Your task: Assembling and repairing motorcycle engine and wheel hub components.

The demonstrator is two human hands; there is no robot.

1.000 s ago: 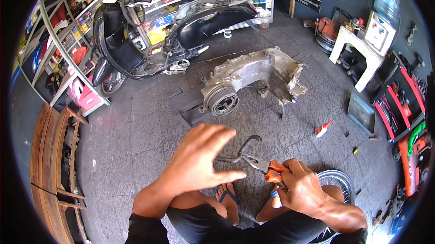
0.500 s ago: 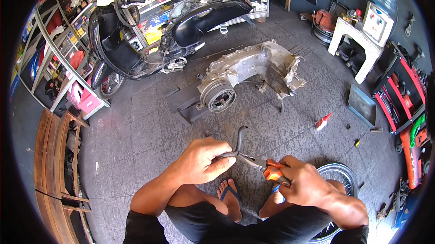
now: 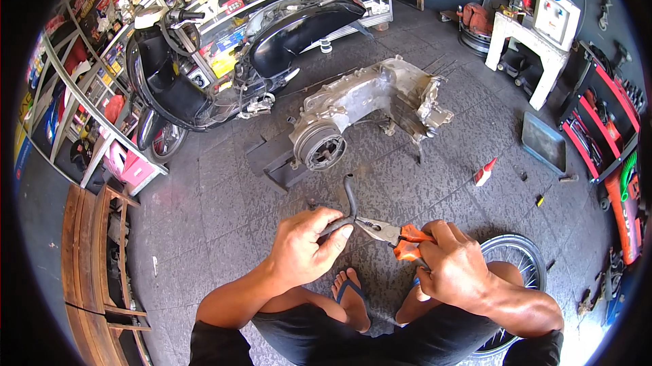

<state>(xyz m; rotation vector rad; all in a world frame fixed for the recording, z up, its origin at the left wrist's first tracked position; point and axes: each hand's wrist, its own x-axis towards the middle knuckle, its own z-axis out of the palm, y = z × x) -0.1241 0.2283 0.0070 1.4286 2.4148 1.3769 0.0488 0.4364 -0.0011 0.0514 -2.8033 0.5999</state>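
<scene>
My left hand point(image 3: 305, 249) grips the lower end of a short curved black rubber hose point(image 3: 348, 196) that bends upward from my fingers. My right hand point(image 3: 454, 267) is closed on the orange handles of a pair of pliers point(image 3: 390, 233), whose metal jaws point left and meet the hose end at my left fingertips. Both hands are over my knees, above my foot in a blue sandal point(image 3: 350, 294). A grey scooter engine block point(image 3: 367, 104) lies on the tiled floor beyond the hands.
A stripped black scooter point(image 3: 224, 60) stands at the back left by parts shelves point(image 3: 75, 87). A spoked wheel point(image 3: 513, 264) lies under my right arm. A small red-capped bottle point(image 3: 484, 172), a grey tray point(image 3: 543, 143), a white stand point(image 3: 530, 46) and red tool racks point(image 3: 604, 135) are to the right.
My left hand, spread open and raised a second ago, has come down and closed on the hose end. The pliers' jaws now meet the hose; my right hand stayed put.
</scene>
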